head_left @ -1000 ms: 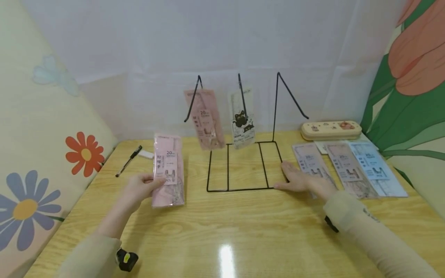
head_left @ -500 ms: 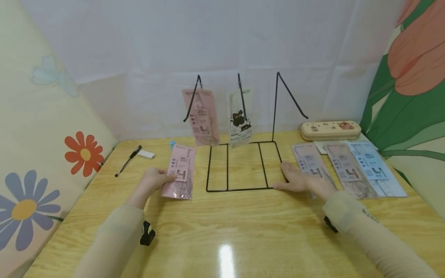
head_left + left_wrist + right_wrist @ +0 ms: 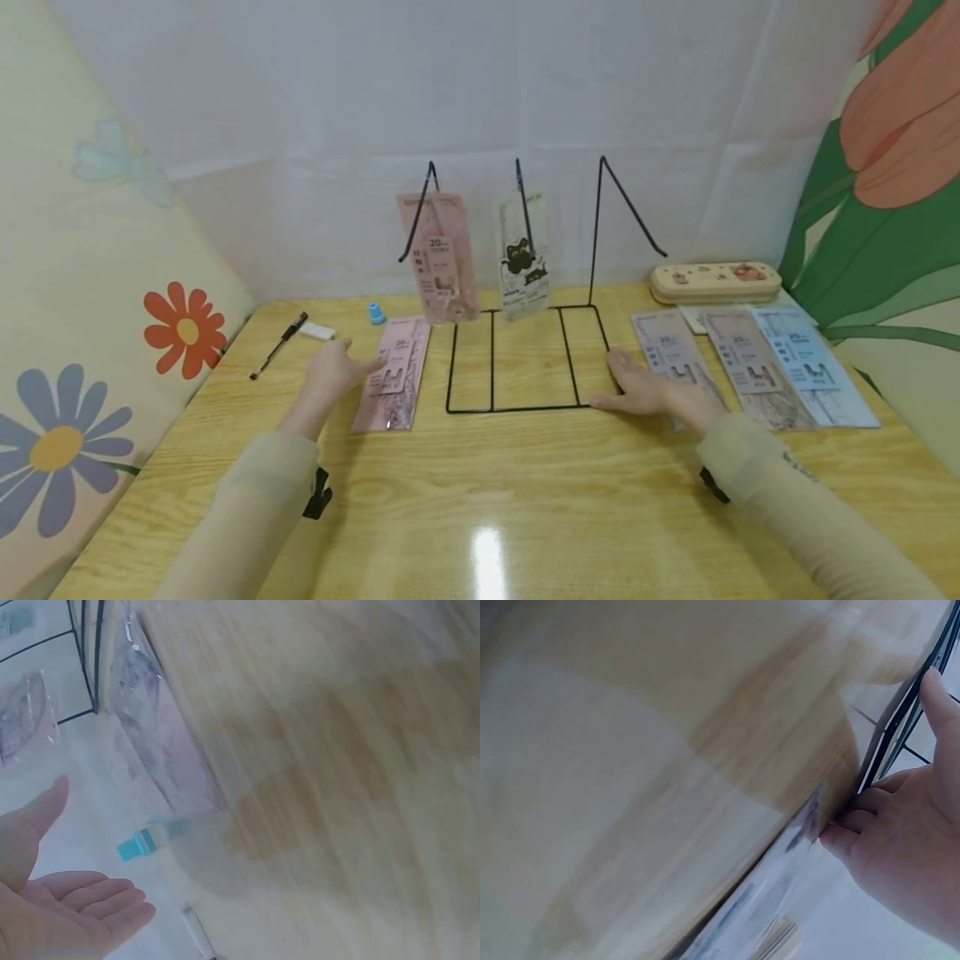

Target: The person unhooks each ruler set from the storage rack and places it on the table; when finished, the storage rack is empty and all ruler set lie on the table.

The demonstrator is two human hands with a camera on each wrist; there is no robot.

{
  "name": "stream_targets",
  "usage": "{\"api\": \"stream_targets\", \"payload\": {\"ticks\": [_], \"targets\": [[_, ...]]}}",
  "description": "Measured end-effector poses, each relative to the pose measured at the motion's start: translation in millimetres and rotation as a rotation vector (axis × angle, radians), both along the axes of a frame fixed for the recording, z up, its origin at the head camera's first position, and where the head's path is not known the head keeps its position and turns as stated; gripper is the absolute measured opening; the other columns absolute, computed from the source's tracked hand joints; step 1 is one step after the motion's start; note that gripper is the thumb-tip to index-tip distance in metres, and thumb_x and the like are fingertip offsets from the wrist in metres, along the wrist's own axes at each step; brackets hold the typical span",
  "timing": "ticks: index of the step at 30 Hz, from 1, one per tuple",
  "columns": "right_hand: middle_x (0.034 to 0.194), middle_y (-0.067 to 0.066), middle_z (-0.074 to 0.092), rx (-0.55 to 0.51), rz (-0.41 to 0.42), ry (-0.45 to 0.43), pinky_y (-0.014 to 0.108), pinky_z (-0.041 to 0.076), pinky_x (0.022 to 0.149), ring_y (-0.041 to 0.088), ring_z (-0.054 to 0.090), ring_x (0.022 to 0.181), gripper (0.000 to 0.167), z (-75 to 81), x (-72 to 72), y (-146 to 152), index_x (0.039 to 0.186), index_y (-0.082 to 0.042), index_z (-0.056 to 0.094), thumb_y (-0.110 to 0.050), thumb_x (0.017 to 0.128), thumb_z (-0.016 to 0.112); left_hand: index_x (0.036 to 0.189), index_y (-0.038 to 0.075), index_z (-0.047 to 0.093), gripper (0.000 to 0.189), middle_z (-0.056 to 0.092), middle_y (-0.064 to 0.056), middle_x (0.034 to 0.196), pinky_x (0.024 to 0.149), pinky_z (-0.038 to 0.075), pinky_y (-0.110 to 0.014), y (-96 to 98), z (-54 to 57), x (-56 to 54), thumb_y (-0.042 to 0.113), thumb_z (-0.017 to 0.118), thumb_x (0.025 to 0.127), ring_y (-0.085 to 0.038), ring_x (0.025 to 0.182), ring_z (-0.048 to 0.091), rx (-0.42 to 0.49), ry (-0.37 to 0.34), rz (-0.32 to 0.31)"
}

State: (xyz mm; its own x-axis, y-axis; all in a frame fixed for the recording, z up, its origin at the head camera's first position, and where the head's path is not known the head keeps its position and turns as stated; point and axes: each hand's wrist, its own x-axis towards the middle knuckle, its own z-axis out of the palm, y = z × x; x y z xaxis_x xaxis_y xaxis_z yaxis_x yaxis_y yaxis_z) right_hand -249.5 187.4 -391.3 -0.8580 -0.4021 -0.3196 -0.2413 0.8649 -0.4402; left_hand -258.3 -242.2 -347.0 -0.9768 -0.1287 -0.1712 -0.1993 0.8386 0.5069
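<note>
Clearly marked "20", pink packet (image 3: 399, 377), black rack (image 3: 532, 408)

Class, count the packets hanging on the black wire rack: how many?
2: a pink packet on the left hook, and a pale packet with black artwork on the middle hook. Others could be hidden directly behind them.

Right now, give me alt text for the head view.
A person's left hand, thumb extended, is beside a pink packet lying on a wooden table. The right hand touches a black wire rack bearing two hanging packets; more packets lie on the right.
</note>
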Motion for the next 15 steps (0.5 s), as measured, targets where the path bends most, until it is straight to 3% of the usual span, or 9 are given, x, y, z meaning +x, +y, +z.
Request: {"api": "stream_targets", "payload": {"ticks": [3, 6, 9, 10, 12, 13, 15], "targets": [[0.153, 0.03, -0.009, -0.002, 0.001, 0.0, 0.054, 0.004, 0.118, 0.043, -0.004, 0.143, 0.098, -0.5, 0.1, 0, 0.146, 0.011, -0.004, -0.053, 0.093, 0.049, 0.146, -0.009, 0.015, 0.09, 0.018, -0.033, 0.149, 0.109, 0.028, -0.059, 5.2, 1.7, -6.2, 0.044, 0.061, 0.089, -0.05, 0.134, 0.027, 0.034, 0.003, -0.044], [0.153, 0.03, -0.008, 0.001, 0.005, 0.006, 0.053, 0.004, 0.118, 0.043, -0.004, 0.143, 0.098, -1.3, -0.1, 0, 0.146, 0.011, -0.003, -0.053, 0.093, 0.049, 0.147, -0.006, 0.015, 0.09, 0.02, -0.032, 0.15, 0.108, 0.031, -0.059, 11.2, 2.7, -12.0, 0.048, 0.058, 0.09, -0.05, 0.133, 0.031, 0.063, 0.067, -0.107], [0.153, 0.03, -0.008, 0.004, 0.008, 0.014, 0.054, 0.005, 0.118, 0.043, -0.003, 0.143, 0.098, -2.1, -0.6, 1, 0.146, 0.012, -0.003, -0.053, 0.093, 0.049, 0.15, -0.001, 0.012, 0.092, 0.02, -0.029, 0.151, 0.095, 0.048, -0.052, 17.9, 4.5, -18.7, 0.053, 0.056, 0.089, -0.042, 0.103, 0.057, 0.101, 0.132, -0.164], [0.153, 0.03, -0.008, 0.003, 0.007, 0.014, 0.053, 0.005, 0.118, 0.043, -0.004, 0.143, 0.098, -2.3, -0.7, 1, 0.146, 0.012, -0.003, -0.053, 0.093, 0.049, 0.15, 0.002, 0.011, 0.092, 0.02, -0.028, 0.152, 0.089, 0.051, -0.05, 19.9, 5.2, -20.9, 0.055, 0.055, 0.089, -0.038, 0.092, 0.059, 0.113, 0.15, -0.176], [0.153, 0.03, -0.008, 0.002, 0.005, 0.013, 0.054, 0.005, 0.118, 0.044, -0.004, 0.143, 0.098, -2.3, -0.8, 1, 0.146, 0.012, -0.003, -0.053, 0.093, 0.049, 0.152, 0.006, 0.007, 0.094, 0.017, -0.024, 0.155, 0.085, 0.051, -0.047, 23.9, 6.7, -25.3, 0.058, 0.054, 0.088, -0.034, 0.089, 0.058, 0.147, 0.17, -0.197], [0.153, 0.03, -0.008, 0.001, 0.004, 0.013, 0.054, 0.005, 0.118, 0.044, -0.004, 0.143, 0.098, -2.3, -0.9, 1, 0.146, 0.012, -0.003, -0.053, 0.093, 0.049, 0.152, 0.008, 0.006, 0.094, 0.016, -0.022, 0.155, 0.085, 0.05, -0.046, 26.0, 7.5, -27.4, 0.057, 0.054, 0.088, -0.034, 0.092, 0.057, 0.17, 0.175, -0.205], [0.153, 0.031, -0.008, 0.0, 0.001, 0.013, 0.054, 0.005, 0.118, 0.044, -0.003, 0.143, 0.098, -2.3, -1.2, 1, 0.146, 0.012, -0.003, -0.053, 0.093, 0.049, 0.152, 0.009, 0.005, 0.093, 0.014, -0.02, 0.156, 0.096, 0.046, -0.048, 30.0, 9.1, -31.9, 0.055, 0.055, 0.089, -0.038, 0.118, 0.05, 0.203, 0.188, -0.215]]}}
